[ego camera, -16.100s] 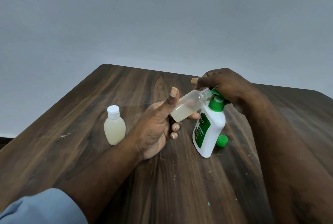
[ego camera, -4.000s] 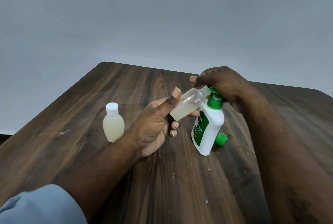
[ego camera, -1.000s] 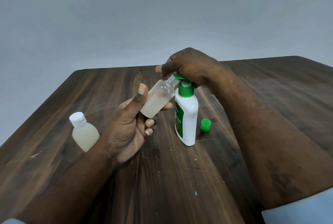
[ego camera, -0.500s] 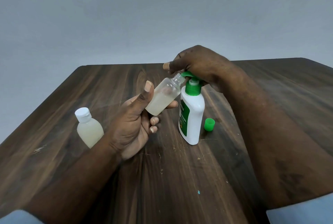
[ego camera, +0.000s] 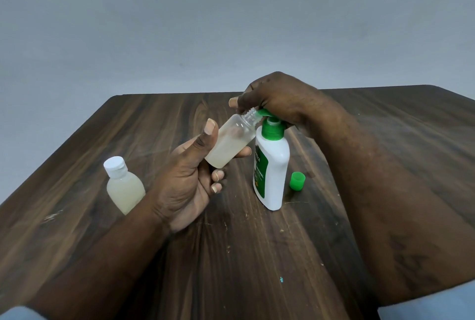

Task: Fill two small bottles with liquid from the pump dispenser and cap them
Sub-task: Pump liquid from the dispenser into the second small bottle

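a left hand holds 1 uncapped small bottle tilted, about half full, mouth at the spout of the pump dispenser on the wooden table. a capped, filled bottle stands left; a loose green cap lies right. farther back, a right hand presses the pump head. 1 bottle looks finished; the 2nd needs topping up and capping.

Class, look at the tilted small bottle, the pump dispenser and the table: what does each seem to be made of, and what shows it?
Small bottle: probably clear, slightly frosted plastic; the pale liquid shows through.
Pump dispenser: glossy opaque white plastic with a green pump top.
Table: dark wood or wood-look laminate, matte; grain streaks show, but which one is unclear.
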`<action>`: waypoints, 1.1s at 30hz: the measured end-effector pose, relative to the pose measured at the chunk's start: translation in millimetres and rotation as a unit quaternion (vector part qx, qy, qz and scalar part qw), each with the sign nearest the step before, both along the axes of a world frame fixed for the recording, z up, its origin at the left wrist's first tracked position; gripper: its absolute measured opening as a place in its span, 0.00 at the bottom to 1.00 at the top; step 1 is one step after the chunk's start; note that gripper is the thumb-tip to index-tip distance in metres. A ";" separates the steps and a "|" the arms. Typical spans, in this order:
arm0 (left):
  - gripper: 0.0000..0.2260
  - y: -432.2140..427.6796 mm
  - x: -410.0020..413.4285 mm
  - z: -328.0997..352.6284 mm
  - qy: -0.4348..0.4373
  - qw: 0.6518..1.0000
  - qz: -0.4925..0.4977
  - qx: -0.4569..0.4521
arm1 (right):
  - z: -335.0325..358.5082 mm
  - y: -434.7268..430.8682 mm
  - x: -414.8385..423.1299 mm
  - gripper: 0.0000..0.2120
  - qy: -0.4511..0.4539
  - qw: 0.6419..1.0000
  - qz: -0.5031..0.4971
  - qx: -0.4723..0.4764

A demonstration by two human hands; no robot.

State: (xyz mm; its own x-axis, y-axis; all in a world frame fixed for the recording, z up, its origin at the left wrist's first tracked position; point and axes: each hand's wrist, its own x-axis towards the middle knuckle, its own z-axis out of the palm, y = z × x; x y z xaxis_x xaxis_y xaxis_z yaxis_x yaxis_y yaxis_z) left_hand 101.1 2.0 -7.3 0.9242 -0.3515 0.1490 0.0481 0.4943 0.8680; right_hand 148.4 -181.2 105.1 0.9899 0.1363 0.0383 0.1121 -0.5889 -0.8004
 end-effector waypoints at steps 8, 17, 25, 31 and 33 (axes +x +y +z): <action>0.32 1.0 -0.6 1.8 0.008 1.000 0.001 -0.013 | 3.7 -0.7 0.9 0.18 -0.022 0.999 0.008 -0.045; 0.33 1.1 -2.8 4.1 -0.003 1.000 0.017 0.010 | 0.7 0.1 2.4 0.16 -0.028 0.998 0.011 -0.063; 0.30 1.2 -4.3 3.1 0.014 1.000 0.019 0.002 | 3.7 0.1 1.6 0.15 -0.033 0.999 0.001 -0.035; 0.33 2.4 -3.0 3.5 0.012 1.000 0.020 0.000 | 2.3 -0.2 0.7 0.09 -0.029 0.997 0.029 -0.072; 0.32 2.7 -2.8 3.8 0.008 1.000 0.019 0.001 | 2.1 2.1 0.0 0.09 -0.040 0.993 0.046 -0.100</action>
State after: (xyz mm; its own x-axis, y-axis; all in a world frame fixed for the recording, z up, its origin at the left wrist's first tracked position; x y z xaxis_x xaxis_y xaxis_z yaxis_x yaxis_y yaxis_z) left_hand 98.2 4.7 -3.5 0.9392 -0.3163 0.1340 0.0423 0.4935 0.8687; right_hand 148.4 -179.2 107.1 0.9679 0.2383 0.0800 0.2313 -0.7195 -0.6548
